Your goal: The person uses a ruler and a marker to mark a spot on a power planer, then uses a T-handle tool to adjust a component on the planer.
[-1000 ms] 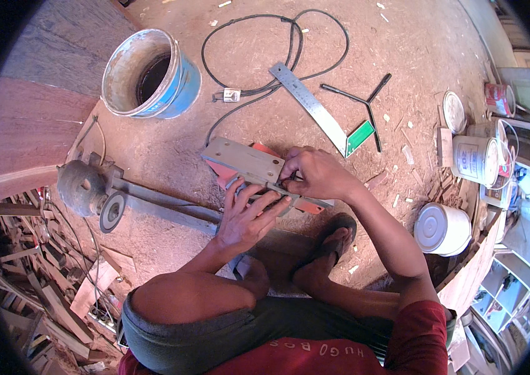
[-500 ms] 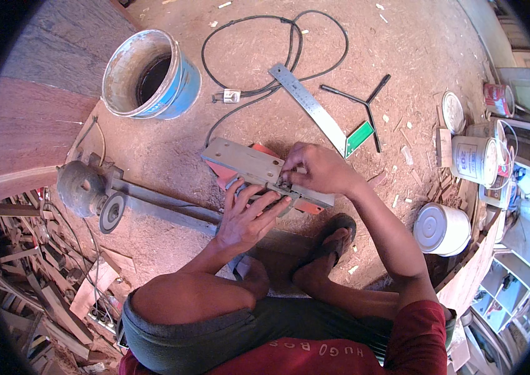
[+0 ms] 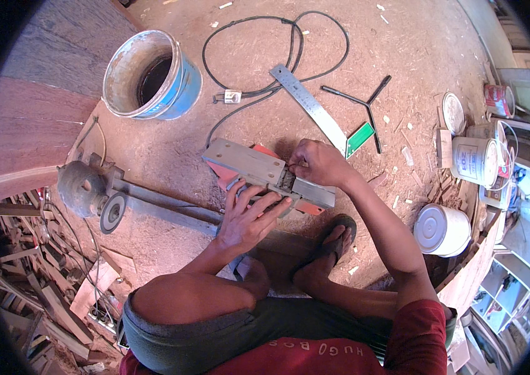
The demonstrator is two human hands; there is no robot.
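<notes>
The planer [image 3: 246,160] lies against the left fingers [image 3: 267,201], beneath the right fingers [image 3: 303,154].

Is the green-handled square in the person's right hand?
No, the square lies on the floor, while the right hand is at the orange-and-grey tool.

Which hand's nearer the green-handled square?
Right. The right hand is just below the green-handled square in view; the left hand is farther off, on the grey-and-orange tool's near side.
</notes>
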